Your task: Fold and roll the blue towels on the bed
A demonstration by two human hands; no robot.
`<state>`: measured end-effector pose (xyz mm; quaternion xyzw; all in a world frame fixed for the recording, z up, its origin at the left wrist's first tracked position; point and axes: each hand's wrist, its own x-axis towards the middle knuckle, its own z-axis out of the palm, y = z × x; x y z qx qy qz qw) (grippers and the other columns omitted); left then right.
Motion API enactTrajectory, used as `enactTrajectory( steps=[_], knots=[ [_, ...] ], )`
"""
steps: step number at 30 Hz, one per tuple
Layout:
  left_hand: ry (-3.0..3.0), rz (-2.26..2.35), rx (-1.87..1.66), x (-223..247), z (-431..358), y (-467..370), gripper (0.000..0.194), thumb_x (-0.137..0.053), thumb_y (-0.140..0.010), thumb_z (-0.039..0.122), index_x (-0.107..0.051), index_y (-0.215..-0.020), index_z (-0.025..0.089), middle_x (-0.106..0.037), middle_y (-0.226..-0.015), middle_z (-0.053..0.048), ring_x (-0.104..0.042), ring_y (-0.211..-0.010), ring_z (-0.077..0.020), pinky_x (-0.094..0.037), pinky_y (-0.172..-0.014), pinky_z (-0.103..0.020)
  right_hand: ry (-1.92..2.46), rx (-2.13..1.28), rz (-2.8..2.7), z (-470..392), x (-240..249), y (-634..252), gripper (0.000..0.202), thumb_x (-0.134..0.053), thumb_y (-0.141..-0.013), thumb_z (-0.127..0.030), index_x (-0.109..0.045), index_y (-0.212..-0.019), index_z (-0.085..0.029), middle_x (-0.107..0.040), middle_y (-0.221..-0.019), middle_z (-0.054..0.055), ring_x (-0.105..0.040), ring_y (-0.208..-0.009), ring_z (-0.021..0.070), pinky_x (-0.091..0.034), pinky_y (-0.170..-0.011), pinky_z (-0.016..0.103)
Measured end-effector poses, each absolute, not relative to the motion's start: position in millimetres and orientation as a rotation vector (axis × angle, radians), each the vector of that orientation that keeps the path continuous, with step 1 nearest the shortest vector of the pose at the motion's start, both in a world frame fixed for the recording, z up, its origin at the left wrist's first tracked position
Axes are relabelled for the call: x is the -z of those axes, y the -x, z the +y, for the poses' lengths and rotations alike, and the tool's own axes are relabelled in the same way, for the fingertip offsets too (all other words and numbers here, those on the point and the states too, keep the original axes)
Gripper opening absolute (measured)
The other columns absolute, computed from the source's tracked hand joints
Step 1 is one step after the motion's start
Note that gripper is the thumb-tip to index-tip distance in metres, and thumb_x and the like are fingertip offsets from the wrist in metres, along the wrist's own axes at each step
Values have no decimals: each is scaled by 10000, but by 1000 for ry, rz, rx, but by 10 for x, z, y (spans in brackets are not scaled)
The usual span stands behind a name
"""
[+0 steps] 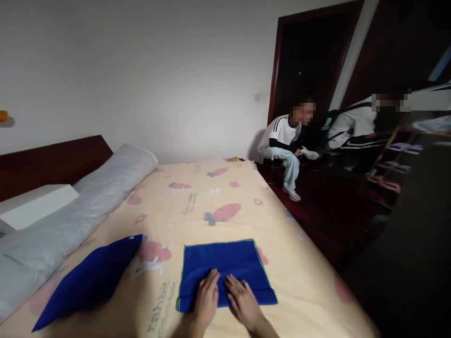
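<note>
A blue cloth (221, 256) with a green edge lies spread on the patterned bed sheet (197, 188). Its near edge looks folded over. On the lower middle of the cloth rests my left hand (208, 295), palm down with fingers stretched forward. My right hand (243, 300) lies flat just beside it, fingers slightly spread, touching the same cloth. A gap of blue cloth shows between the two hands. To the left, apart from both hands, sits another blue cloth item (93, 279), loosely bunched to a point at each end.
A grey roll (81, 211) and a white box (38, 204) lie by the dark headboard (52, 157). Beyond the bed's right edge, one person (285, 136) sits near a doorway and another person (355, 124) bends by a shoe rack (391, 164).
</note>
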<state>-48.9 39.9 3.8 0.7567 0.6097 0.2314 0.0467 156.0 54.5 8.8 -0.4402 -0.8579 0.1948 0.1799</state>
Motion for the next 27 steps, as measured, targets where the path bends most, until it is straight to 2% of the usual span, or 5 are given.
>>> enactTrajectory(
  steps=[3, 6, 14, 21, 27],
  knots=[
    [-2352, 1644, -498, -81, 467, 365, 505, -323, -945, 262, -416, -1432, 357, -442, -1502, 40, -425, -1370, -143, -384, -1133, -323, 1139, -624, -2493, 590, -89, -1415, 476, -349, -985, -399, -432, -1443, -298, -445, -1490, 53, -393, -1383, 218, -293, -1131, 442],
    [-2180, 1968, -398, -22, 472, 713, 487, -323, -948, 313, -431, -1420, 366, -424, -1512, 29, -406, -1386, -183, -348, -1145, -405, 1400, -521, -2390, 781, 12, -1735, 479, -312, -990, -440, -482, -1412, -290, -434, -1497, 56, -365, -1399, 239, -280, -1129, 478],
    [-1615, 2804, -872, 44, 270, 1444, 502, -271, -942, 286, -563, -1332, 166, -562, -1404, -127, -410, -1384, -245, -377, -1098, -455, 1745, -112, -2010, 928, 184, -2469, 494, -317, -966, -417, -571, -1331, -203, -443, -1485, 122, -393, -1378, 309, -344, -1057, 556],
    [-2292, 1991, -678, 261, -28, 175, 535, -346, -928, 269, -366, -1462, 298, -424, -1511, -5, -392, -1395, -210, -389, -1130, -416, 1286, -367, -2266, 295, 78, -1606, 468, -355, -967, -288, -480, -1418, -260, -398, -1507, 65, -364, -1396, 274, -401, -1073, 472],
    [-2254, 1954, -442, 597, -222, 162, 542, -375, -930, 336, -288, -1465, 345, -400, -1508, 24, -449, -1356, -216, -427, -1094, -415, 1104, -361, -2411, 133, 211, -1627, 535, -421, -974, -336, -340, -1492, -230, -360, -1513, 71, -374, -1383, 259, -406, -1096, 399]
  ],
)
